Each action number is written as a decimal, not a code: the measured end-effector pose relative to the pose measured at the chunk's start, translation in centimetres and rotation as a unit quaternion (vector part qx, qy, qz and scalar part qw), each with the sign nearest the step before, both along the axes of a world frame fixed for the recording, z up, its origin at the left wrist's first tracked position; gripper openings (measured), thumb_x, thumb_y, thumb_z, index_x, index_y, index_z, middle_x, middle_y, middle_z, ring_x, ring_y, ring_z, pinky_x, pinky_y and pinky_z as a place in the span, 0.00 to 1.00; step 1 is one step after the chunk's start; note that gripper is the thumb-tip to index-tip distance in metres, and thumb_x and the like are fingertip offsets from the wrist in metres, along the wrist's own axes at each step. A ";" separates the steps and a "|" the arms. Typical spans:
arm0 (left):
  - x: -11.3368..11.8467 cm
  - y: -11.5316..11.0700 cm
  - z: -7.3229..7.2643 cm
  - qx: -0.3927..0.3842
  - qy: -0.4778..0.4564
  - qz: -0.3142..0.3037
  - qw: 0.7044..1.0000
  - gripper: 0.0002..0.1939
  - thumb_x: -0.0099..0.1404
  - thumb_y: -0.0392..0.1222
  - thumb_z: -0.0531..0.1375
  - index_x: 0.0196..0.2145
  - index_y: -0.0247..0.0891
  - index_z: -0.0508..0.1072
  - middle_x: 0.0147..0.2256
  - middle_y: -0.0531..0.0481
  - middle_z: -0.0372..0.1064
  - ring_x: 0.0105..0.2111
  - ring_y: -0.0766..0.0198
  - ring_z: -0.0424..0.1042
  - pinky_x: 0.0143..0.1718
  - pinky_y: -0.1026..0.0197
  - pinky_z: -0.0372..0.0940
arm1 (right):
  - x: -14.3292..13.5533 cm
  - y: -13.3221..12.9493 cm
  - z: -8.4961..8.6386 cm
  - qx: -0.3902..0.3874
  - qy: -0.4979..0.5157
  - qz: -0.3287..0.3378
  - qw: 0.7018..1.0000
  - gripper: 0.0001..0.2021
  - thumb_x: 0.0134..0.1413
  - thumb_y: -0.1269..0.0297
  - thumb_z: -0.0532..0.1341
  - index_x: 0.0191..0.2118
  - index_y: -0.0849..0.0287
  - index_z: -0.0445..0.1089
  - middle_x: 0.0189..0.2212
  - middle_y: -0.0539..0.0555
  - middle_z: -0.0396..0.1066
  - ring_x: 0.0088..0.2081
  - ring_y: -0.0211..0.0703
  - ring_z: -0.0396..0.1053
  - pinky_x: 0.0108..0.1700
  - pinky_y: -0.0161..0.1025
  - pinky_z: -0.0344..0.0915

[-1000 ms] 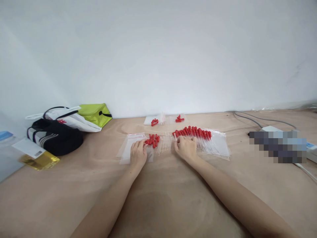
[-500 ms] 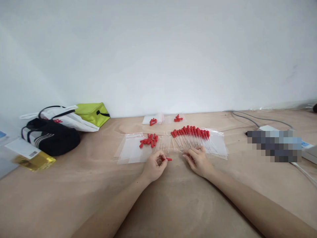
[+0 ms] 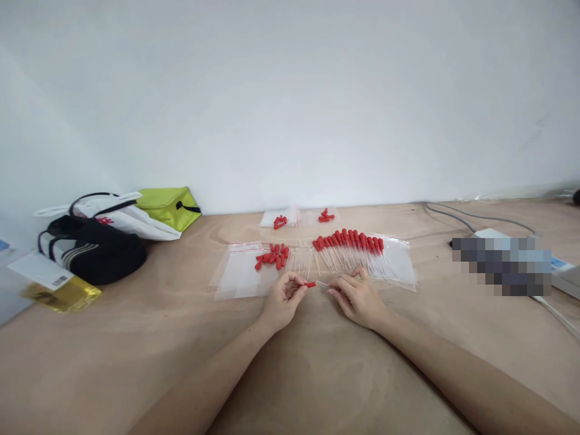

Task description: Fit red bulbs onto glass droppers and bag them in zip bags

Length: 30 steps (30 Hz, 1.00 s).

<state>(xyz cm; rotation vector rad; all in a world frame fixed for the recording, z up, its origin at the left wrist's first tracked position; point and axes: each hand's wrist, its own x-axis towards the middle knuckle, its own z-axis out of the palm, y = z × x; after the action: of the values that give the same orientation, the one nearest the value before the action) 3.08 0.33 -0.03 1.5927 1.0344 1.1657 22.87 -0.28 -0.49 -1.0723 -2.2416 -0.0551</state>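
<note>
My left hand (image 3: 285, 299) pinches a red rubber dropper bulb (image 3: 310, 284), its narrow end pointing right. Facing it, my right hand (image 3: 356, 296) is closed on a thin clear dropper tube (image 3: 321, 283), whose tip is very near the bulb's end; I cannot tell whether they touch. Beyond my left hand lies a pile of loose red bulbs (image 3: 272, 258) on clear zip bags (image 3: 240, 279). Several bare tubes (image 3: 299, 262) lie between the bags. Past my right hand, a fanned row of droppers with red bulbs (image 3: 348, 238) rests partly on more clear bags (image 3: 399, 260).
Two small groups of red bulbs, one left (image 3: 280, 222) and one right (image 3: 325, 215), lie near the wall. At left are a black bag (image 3: 109, 254), a white plastic bag (image 3: 149, 223) and a lime-green bag (image 3: 165, 202). Grey cables (image 3: 453, 217) and a blurred-out object (image 3: 502, 266) are at right.
My right hand has moved slightly left, bringing the tube's tip close to the bulb. The bulb in my left hand is raised slightly and shows more clearly.
</note>
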 end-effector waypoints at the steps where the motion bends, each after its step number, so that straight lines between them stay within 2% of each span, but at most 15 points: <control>1: 0.0 0.0 -0.1 -0.001 0.002 0.001 1.000 0.06 0.55 0.38 0.57 0.28 0.36 0.61 0.27 0.54 0.64 0.30 0.68 0.68 0.34 0.64 0.64 | 0.0 0.0 0.0 0.004 0.002 0.001 1.000 0.10 0.56 0.68 0.49 0.31 0.61 0.65 0.26 0.51 0.69 0.26 0.36 0.62 0.38 0.38 0.47; 4: 0.0 -0.1 -0.1 -0.016 0.011 0.001 1.000 0.06 0.55 0.38 0.58 0.32 0.36 0.64 0.29 0.52 0.67 0.31 0.67 0.69 0.35 0.63 0.65 | -0.2 0.0 -0.1 0.013 0.015 0.004 1.000 0.09 0.56 0.68 0.49 0.30 0.61 0.64 0.25 0.50 0.68 0.25 0.35 0.60 0.38 0.39 0.47; 7: 0.0 -0.1 -0.1 -0.034 0.024 -0.028 0.999 0.10 0.55 0.39 0.58 0.37 0.36 0.68 0.35 0.48 0.71 0.36 0.63 0.70 0.40 0.60 0.66 | -0.4 0.0 -0.2 0.014 0.026 0.013 0.999 0.09 0.56 0.68 0.49 0.29 0.61 0.63 0.24 0.50 0.67 0.24 0.34 0.60 0.38 0.39 0.47; 10: 0.0 -0.1 -0.2 -0.016 0.058 -0.040 0.997 0.11 0.56 0.40 0.58 0.38 0.36 0.71 0.38 0.47 0.71 0.38 0.61 0.70 0.41 0.58 0.66 | -0.7 -0.1 -0.3 0.003 0.028 0.024 0.999 0.09 0.56 0.67 0.49 0.29 0.61 0.63 0.24 0.50 0.68 0.24 0.34 0.60 0.39 0.39 0.47; 16: -0.1 -0.2 -0.2 0.038 0.108 -0.019 0.993 0.09 0.58 0.41 0.57 0.34 0.35 0.73 0.32 0.49 0.73 0.32 0.63 0.71 0.34 0.62 0.67 | -0.8 -0.2 -0.3 -0.035 0.019 0.060 0.997 0.08 0.56 0.68 0.49 0.32 0.61 0.64 0.25 0.51 0.68 0.26 0.36 0.60 0.39 0.39 0.47; 21: -0.3 -0.4 0.1 0.122 0.155 0.005 0.980 0.08 0.60 0.39 0.55 0.32 0.36 0.73 0.30 0.50 0.72 0.31 0.65 0.70 0.34 0.63 0.64 | -0.4 0.0 0.1 -0.068 0.017 0.086 0.994 0.10 0.57 0.68 0.48 0.34 0.60 0.66 0.25 0.51 0.68 0.26 0.36 0.61 0.39 0.39 0.46; 24: -0.4 -0.5 0.4 0.140 0.176 -0.012 0.974 0.08 0.60 0.37 0.54 0.31 0.36 0.73 0.29 0.50 0.71 0.30 0.65 0.69 0.33 0.64 0.64 | -0.2 0.2 0.3 -0.075 0.012 0.101 0.992 0.10 0.57 0.69 0.48 0.36 0.59 0.66 0.26 0.50 0.68 0.27 0.35 0.61 0.39 0.40 0.45; 30: -0.3 -0.7 1.0 0.128 0.220 -0.067 0.965 0.09 0.60 0.35 0.53 0.29 0.35 0.73 0.28 0.49 0.70 0.28 0.66 0.68 0.31 0.65 0.62 | 0.4 1.0 0.4 -0.063 -0.018 0.121 0.991 0.11 0.57 0.67 0.48 0.34 0.58 0.68 0.25 0.49 0.67 0.27 0.35 0.61 0.40 0.40 0.44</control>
<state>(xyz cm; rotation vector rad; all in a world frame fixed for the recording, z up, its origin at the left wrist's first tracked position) 2.76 -0.40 0.99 2.1587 1.0610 0.8987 23.28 0.72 -0.06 -0.8612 -2.4182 0.1725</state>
